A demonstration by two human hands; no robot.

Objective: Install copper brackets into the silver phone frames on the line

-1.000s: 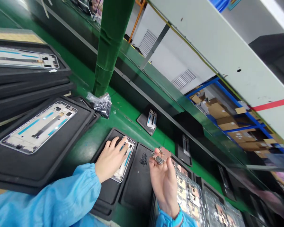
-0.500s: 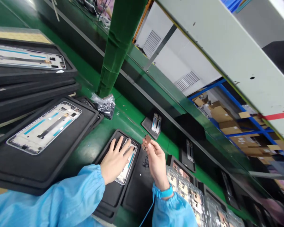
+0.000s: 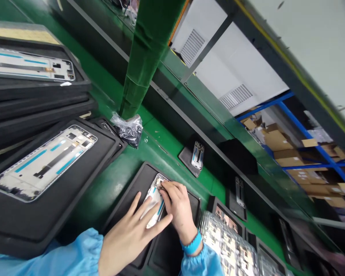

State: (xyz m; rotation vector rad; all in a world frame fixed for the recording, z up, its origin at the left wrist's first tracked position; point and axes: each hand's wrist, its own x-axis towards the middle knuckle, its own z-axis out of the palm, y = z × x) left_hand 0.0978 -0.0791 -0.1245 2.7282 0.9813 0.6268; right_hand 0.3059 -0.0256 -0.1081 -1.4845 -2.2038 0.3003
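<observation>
In the head view a phone frame [image 3: 153, 221] with blue strips lies in a black foam tray [image 3: 138, 180]. Over its lower part my left hand [image 3: 129, 234] is spread open, holding nothing; whether the fingertips touch the frame I cannot tell. My right hand [image 3: 178, 205], a blue band round its wrist, pinches a small circuit board [image 3: 159, 184] at the frame's upper end. Its fingers cover most of the board. A second black tray [image 3: 168, 249] sits partly under my right hand.
Stacked black trays with phone frames [image 3: 51, 161] fill the left side. A plastic bag [image 3: 130, 130] of dark parts stands behind. Clear blister trays [image 3: 224, 241] with boards lie on the right. Several trayed phone frames [image 3: 197, 155] line the green conveyor beyond the bench edge.
My right hand has lowered the circuit board from beside the phone frame onto its upper end. My left hand has drawn back toward me, fingers still spread. The whole view has shifted slightly.
</observation>
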